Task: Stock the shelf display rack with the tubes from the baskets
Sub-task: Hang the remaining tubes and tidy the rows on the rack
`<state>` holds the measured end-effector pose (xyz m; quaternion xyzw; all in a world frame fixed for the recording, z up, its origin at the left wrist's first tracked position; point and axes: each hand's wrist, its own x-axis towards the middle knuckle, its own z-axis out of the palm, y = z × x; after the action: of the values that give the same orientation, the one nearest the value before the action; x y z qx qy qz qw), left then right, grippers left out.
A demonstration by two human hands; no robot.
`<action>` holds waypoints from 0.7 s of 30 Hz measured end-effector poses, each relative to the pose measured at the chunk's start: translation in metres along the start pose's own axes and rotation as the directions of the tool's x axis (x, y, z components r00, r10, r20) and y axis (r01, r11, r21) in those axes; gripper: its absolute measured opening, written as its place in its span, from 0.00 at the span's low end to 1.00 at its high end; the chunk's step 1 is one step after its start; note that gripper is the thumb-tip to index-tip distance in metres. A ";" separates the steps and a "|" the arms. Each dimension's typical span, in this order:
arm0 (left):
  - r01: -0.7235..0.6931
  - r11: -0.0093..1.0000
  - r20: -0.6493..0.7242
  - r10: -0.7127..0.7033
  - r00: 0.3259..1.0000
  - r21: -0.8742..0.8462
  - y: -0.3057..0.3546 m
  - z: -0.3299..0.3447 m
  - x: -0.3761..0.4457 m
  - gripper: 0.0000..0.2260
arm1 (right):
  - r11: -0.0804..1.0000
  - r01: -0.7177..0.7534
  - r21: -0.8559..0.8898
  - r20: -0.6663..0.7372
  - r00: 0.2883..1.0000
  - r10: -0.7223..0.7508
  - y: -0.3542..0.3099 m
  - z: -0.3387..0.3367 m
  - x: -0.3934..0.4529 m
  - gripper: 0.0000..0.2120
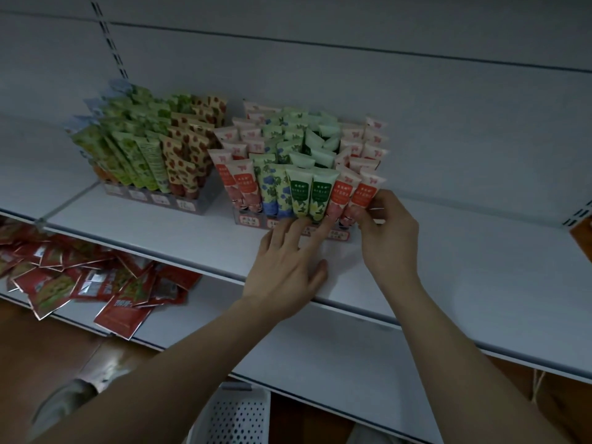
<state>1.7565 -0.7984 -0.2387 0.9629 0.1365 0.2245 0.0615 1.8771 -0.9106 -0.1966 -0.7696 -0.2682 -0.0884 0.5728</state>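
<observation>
Hands (336, 251) at front-row tubes (362, 197), orange labels' writing too blurred.

Head view, downward, near shelf (160, 232)

Red-orange panels over pale pink on the tubes (363, 195) pinched at the right hand (389, 233); green labels on mint tubes (309, 193) just above the left hand (285, 267); blue flowers on cream tubes (272, 190) beyond its fingertips; red-brown spots on tan tubes (189, 152) far to its left (leafy green beside those); red foil packets (96, 280) below-left; white shelf (448, 283) under both
</observation>
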 end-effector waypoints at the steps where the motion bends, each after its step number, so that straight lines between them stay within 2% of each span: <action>1: -0.002 1.000 0.004 0.002 1.000 0.012 0.000 0.001 0.000 0.31 | 1.000 0.010 -0.009 -0.004 1.000 -0.010 0.000 0.001 0.000 0.07; 6: -0.015 1.000 0.009 0.015 1.000 0.019 -0.002 0.003 0.001 0.31 | 0.997 0.041 -0.063 -0.001 0.999 -0.041 0.003 0.007 0.000 0.06; 9: -0.019 1.000 0.027 0.019 0.999 -0.019 -0.004 0.000 0.003 0.32 | 0.994 0.065 -0.090 0.005 0.998 -0.065 0.006 0.009 0.001 0.07; 11: -0.030 0.998 -0.009 0.030 1.000 -0.059 -0.005 -0.004 0.007 0.31 | 0.993 0.065 -0.099 0.010 0.998 -0.064 0.006 0.010 0.001 0.06; 15: -0.026 0.989 -0.106 0.010 0.994 -0.144 -0.003 -0.019 0.024 0.23 | 0.995 0.058 -0.087 0.019 0.998 -0.057 0.006 0.009 0.001 0.06; 19: -0.064 0.978 -0.146 0.036 0.989 -0.197 0.000 -0.039 0.040 0.13 | 0.998 0.041 -0.052 -0.007 0.999 -0.041 0.001 0.005 -0.001 0.04; 21: -0.051 0.972 -0.160 0.014 0.987 -0.229 -0.002 -0.047 0.046 0.09 | 1.000 -0.008 -0.013 -0.005 1.000 0.008 -0.001 0.002 -0.001 0.07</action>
<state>1.7748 -0.7808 -0.1781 0.9305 0.0976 0.3152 0.1593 1.8755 -0.9094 -0.1970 -0.7741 -0.2632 -0.0899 0.5687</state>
